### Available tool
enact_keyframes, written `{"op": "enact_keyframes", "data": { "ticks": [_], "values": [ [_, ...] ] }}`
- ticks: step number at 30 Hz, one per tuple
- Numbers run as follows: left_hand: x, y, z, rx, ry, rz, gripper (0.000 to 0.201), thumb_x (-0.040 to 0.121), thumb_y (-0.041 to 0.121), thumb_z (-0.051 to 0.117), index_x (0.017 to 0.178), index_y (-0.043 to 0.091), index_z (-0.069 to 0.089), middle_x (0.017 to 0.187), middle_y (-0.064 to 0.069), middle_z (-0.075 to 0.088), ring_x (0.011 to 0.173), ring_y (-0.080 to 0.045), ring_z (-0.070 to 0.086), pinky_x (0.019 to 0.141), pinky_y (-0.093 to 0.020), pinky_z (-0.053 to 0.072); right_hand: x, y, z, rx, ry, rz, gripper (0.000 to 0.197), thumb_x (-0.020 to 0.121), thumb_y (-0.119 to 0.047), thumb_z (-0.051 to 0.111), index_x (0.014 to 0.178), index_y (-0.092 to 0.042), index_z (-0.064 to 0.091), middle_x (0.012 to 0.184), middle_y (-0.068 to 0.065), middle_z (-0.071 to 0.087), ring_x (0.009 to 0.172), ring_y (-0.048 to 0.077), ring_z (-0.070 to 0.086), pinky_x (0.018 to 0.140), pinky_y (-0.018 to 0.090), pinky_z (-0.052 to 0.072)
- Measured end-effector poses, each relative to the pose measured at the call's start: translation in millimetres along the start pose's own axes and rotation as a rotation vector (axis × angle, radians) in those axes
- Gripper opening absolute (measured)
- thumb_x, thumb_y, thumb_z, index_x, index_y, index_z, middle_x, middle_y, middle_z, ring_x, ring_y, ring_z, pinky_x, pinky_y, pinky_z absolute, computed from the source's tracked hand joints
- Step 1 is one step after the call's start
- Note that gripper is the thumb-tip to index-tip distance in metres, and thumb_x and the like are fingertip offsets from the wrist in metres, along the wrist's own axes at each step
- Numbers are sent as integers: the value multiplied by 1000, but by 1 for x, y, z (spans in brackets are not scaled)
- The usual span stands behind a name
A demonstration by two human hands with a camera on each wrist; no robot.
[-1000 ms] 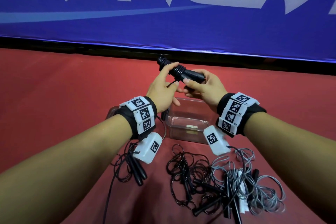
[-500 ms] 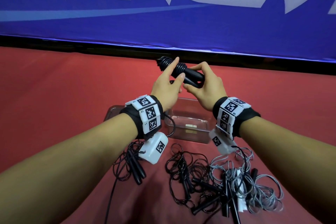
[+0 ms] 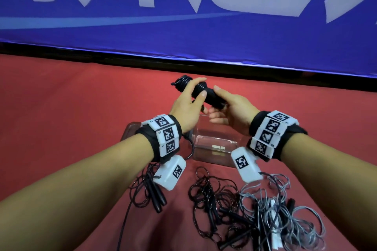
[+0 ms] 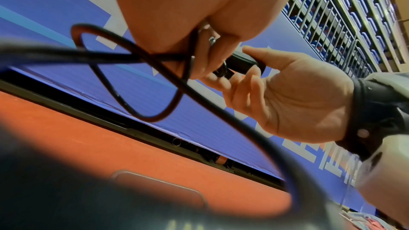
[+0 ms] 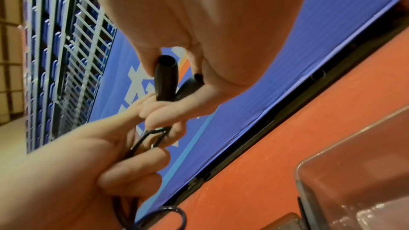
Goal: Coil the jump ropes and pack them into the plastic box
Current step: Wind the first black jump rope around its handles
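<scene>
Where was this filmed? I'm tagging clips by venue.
Probably an indoor sports arena: a red sports floor, a blue banner with white lettering at its edge, and metal railings before rows of blue seats.

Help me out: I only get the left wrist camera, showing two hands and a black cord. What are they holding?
Observer: The head view shows a black jump rope, its cord wound round the handles, gripped by the left hand and the right hand.
Operator: Where is the box?
Observer: The clear plastic box stands open just below the hands, with no rope in it.
Operator: Any more ropes?
Observer: Yes, nearer the person: a small black rope, a black tangle and a grey tangle.
</scene>
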State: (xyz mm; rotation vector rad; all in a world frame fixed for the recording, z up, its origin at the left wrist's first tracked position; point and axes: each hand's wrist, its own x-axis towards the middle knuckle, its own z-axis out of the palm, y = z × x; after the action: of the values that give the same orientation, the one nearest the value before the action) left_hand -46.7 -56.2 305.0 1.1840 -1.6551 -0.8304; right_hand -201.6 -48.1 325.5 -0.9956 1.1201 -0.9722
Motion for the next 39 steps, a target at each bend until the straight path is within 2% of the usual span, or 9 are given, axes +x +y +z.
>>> {"op": "enact_keyframes", "data": {
  "ticks": [6, 9, 15, 22, 27, 31, 34, 36, 39],
  "values": [
    [-6, 8, -2, -6, -110, -75, 70, 103, 13, 51, 152, 55, 25, 81, -2, 72, 44, -16, 60, 54, -36, 57, 1, -2, -4, 119, 49, -125, 31, 99, -29, 60, 103, 1, 64, 72, 8, 61, 62, 15, 65, 69, 29, 62],
    [-7, 8, -4, -13, -131, -87, 75, 104, 11, 48, 152, 59, 16, 80, -1, 75, 43, -16, 53, 45, -30, 49, 1, -4, -7, 83, 63, -196, 24, 101, -26, 57, 102, -3, 64, 75, 10, 58, 60, 13, 64, 68, 26, 61],
    [-8, 11, -3, 45, -147, -139, 65, 109, 15, 35, 160, 42, 4, 76, 2, 75, 41, -12, 52, 46, -20, 45, 8, 0, -20, 33, 180, -321, 19, 99, -19, 61, 111, -6, 64, 84, 7, 58, 67, 15, 62, 71, 30, 60],
    [-4, 8, 5, 133, -109, -142, 53, 109, 18, 34, 160, 25, 23, 78, 7, 74, 56, -16, 69, 68, -45, 62, 15, 8, -30, -197, 298, -428, 33, 98, -9, 61, 130, -5, 53, 106, 7, 59, 68, 17, 62, 77, 33, 61],
    [-5, 16, 8, 134, -99, -84, 52, 107, 14, 35, 157, 23, 32, 64, 13, 65, 45, -7, 56, 51, -24, 50, 16, 16, -50, -432, 384, -448, 46, 92, -14, 70, 134, -11, 52, 116, 1, 64, 79, 27, 72, 86, 48, 60],
    [-1, 17, 11, 90, -23, -89, 53, 103, 12, 38, 155, 23, 38, 64, 9, 59, 39, -2, 42, 47, -21, 39, 15, 19, -49, -624, 377, -420, 56, 75, -39, 74, 127, -26, 57, 115, -5, 68, 87, 22, 74, 90, 48, 58],
    [0, 18, 11, 108, -10, -59, 54, 100, 12, 42, 152, 25, 45, 62, 9, 60, 49, -7, 51, 56, -26, 45, 14, 16, -49, -759, 375, -450, 48, 79, -30, 80, 123, -23, 62, 111, -7, 68, 94, 16, 68, 91, 29, 53],
    [-3, 18, 11, 126, -20, -29, 50, 99, 16, 50, 148, 27, 51, 75, 7, 67, 68, -16, 64, 74, -33, 56, 12, 18, -47, -849, 343, -490, 45, 81, -21, 80, 121, -24, 62, 106, -10, 66, 90, 8, 63, 80, 10, 44],
    [-5, 14, 9, 155, -32, -12, 55, 94, 19, 65, 146, 31, 52, 111, 4, 73, 97, -13, 69, 96, -29, 53, 9, 20, -42, -891, 253, -523, 46, 79, -13, 79, 118, -30, 60, 99, -12, 67, 80, 0, 62, 77, 13, 45]
  ]
}}
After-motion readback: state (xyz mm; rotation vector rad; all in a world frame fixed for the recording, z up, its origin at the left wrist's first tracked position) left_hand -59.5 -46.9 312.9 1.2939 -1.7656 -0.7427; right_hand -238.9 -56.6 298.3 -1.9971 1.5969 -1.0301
